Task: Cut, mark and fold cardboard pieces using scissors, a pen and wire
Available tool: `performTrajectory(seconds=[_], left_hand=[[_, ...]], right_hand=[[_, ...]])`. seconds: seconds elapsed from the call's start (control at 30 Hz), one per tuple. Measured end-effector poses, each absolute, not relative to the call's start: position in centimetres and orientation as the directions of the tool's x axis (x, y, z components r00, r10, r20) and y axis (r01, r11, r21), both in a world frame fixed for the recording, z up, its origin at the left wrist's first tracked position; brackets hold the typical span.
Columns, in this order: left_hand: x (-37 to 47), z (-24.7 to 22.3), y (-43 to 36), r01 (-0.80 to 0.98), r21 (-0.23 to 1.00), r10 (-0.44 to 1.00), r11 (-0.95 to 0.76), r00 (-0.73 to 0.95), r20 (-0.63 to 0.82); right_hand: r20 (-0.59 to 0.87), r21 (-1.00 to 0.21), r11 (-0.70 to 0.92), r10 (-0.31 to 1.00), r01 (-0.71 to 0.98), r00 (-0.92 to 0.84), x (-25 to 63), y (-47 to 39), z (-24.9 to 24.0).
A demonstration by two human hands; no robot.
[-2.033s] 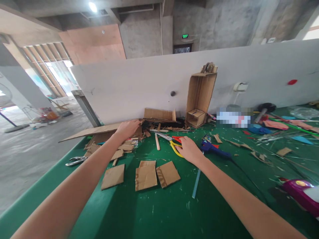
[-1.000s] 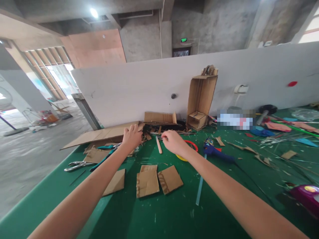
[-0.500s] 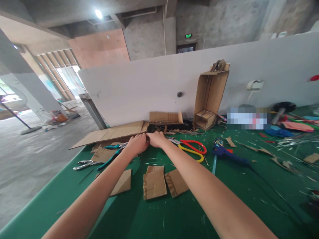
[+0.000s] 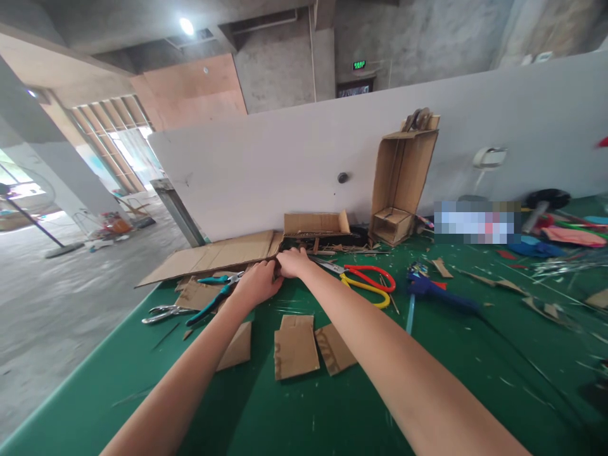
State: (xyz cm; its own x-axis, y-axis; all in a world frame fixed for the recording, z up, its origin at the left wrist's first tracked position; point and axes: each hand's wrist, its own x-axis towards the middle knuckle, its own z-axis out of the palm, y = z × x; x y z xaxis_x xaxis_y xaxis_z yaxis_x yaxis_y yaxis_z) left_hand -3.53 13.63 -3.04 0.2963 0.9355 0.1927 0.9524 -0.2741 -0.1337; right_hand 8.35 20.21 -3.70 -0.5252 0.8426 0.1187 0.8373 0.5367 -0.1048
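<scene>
My left hand (image 4: pixel 260 282) and my right hand (image 4: pixel 292 261) are close together at the near right end of a long folded cardboard sheet (image 4: pixel 218 252). Both have curled, closed fingers. A small brown bit shows between them, but the fingers hide most of it and I cannot tell what it is. Left of my left hand lie teal-handled pliers (image 4: pixel 209 309). Scissors with a red and a yellow handle (image 4: pixel 368 282) rest just right of my right hand. Nearer to me are flat cut cardboard pieces (image 4: pixel 297 349), one partly under my right forearm.
A tall open cardboard box (image 4: pixel 406 171) stands against the white partition (image 4: pixel 266 171). A blue glue gun (image 4: pixel 441 294) with a trailing cord lies on the green table (image 4: pixel 285 418). Metal pliers (image 4: pixel 166 313) are at left. Cardboard scraps (image 4: pixel 332 248) litter the back edge.
My left hand has dropped slightly toward me and left. My right hand has shifted slightly left and up, its fingers still curled. The view has moved a little; the tools stay put.
</scene>
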Motion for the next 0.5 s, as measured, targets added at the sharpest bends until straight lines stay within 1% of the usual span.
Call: performTrajectory(seconds=[0.1,0.2,0.33,0.5], left_hand=[[-5.0,-2.2,13.4,0.950,-0.128,0.935,-0.285,0.305,0.181],[-7.4,-1.7,13.2,0.961,-0.124,0.950,-0.247,0.265,0.166],[-10.0,-2.3,13.1,0.975,-0.112,0.968,-0.190,0.205,0.143],[-10.6,-2.7,13.3,0.975,-0.069,0.970,-0.210,0.217,0.114]], right_hand=[[0.158,-0.090,0.535,0.840,0.840,-0.519,8.2,20.0,-3.9],[0.180,-0.076,0.537,0.836,0.840,-0.519,8.2,20.0,-3.9],[0.201,-0.063,0.538,0.832,0.840,-0.518,8.2,20.2,-3.8],[0.216,-0.060,0.541,0.827,0.839,-0.518,7.5,20.2,-3.9]])
